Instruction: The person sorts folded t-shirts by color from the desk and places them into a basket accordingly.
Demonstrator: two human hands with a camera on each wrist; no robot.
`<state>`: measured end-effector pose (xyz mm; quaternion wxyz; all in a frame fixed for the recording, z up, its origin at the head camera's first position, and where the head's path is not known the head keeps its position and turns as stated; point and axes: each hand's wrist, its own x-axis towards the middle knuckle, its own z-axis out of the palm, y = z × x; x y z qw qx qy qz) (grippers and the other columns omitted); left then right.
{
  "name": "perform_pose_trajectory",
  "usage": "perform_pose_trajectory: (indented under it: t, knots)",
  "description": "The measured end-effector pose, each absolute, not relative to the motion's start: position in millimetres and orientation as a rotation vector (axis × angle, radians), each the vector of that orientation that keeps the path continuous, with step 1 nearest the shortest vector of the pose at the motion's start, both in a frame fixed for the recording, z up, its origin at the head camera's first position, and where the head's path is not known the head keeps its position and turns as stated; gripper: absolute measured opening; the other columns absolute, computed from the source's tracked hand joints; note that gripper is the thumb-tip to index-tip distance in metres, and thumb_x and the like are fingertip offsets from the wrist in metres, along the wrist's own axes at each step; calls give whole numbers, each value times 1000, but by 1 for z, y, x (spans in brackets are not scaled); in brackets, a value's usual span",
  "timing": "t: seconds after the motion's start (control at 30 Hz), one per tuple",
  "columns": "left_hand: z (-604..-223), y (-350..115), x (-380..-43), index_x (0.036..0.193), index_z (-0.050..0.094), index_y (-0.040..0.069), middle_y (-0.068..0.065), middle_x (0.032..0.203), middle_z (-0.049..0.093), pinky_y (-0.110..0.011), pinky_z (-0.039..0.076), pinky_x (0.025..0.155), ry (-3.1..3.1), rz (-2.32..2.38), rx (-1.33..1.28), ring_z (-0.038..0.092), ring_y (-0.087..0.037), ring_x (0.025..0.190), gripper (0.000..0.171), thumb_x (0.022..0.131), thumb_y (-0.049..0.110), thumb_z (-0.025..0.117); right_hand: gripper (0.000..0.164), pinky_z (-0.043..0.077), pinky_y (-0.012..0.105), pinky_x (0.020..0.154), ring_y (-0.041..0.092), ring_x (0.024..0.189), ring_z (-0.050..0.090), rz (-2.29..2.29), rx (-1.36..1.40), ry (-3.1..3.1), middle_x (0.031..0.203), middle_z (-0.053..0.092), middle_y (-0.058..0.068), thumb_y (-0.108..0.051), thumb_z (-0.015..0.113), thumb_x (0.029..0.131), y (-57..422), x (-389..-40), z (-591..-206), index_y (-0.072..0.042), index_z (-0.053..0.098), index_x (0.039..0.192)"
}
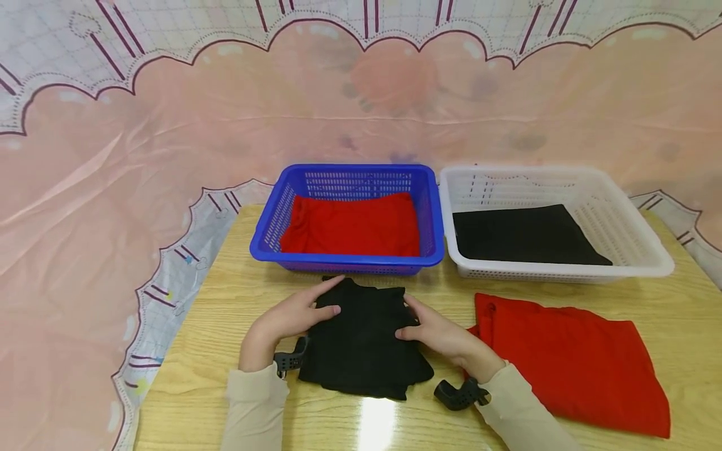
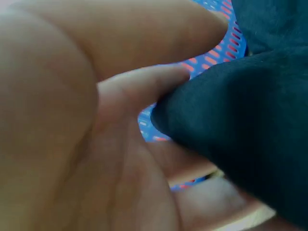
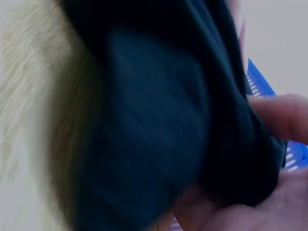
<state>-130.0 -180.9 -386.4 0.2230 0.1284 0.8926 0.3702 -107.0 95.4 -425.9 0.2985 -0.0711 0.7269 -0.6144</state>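
Over the pale wood-grain tabletop (image 1: 197, 369), between its left edge and the folded red cloth (image 1: 570, 363), we locate the black fabric piece (image 1: 361, 344); we see the left hand (image 1: 290, 316) and right hand (image 1: 440, 332), half-closed, pinching opposite sides, presumably keeping its layers aligned.

Head view — set above, facing forward and down, farthest back. Left wrist view: close against left hand (image 1: 290, 319), facing past it to blue basket (image 1: 346, 259). Right wrist view: close at right hand (image 1: 442, 334), table (image 1: 186, 401) behind. Common to all three — black cloth (image 1: 363, 341), blue basket.
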Motion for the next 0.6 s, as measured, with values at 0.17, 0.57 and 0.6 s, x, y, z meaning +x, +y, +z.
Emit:
perform_pose_trajectory:
  t: [0.17, 0.57, 0.6]
  knots:
    - [-386, -182, -128, 131, 43, 36, -5, 112, 52, -35, 49, 64, 2342, 1126, 407, 52, -17, 77, 45, 89, 21, 54, 78, 23, 44, 103, 26, 125, 31, -1804, -197, 1707, 141, 27, 11, -13, 62, 82, 97, -112, -431, -11, 14, 143]
    - [-383, -187, -131, 126, 49, 30, -1, 120, 50, -32, 47, 74, 2367, 1248, 556, 54, -16, 80, 38, 90, 18, 53, 64, 31, 42, 99, 24, 113, 45, -1887, -141, 1468, 131, 41, 12, -14, 57, 85, 100, -111, -426, -10, 23, 138]
    - [-383, -188, -132, 126, 49, 31, 0, 119, 50, -33, 47, 71, 2369, 1261, 556, 53, -18, 76, 38, 90, 19, 53, 62, 32, 42, 98, 24, 111, 46, -1901, -132, 1457, 130, 42, 12, -14, 56, 85, 101, -111, -425, -11, 24, 138]
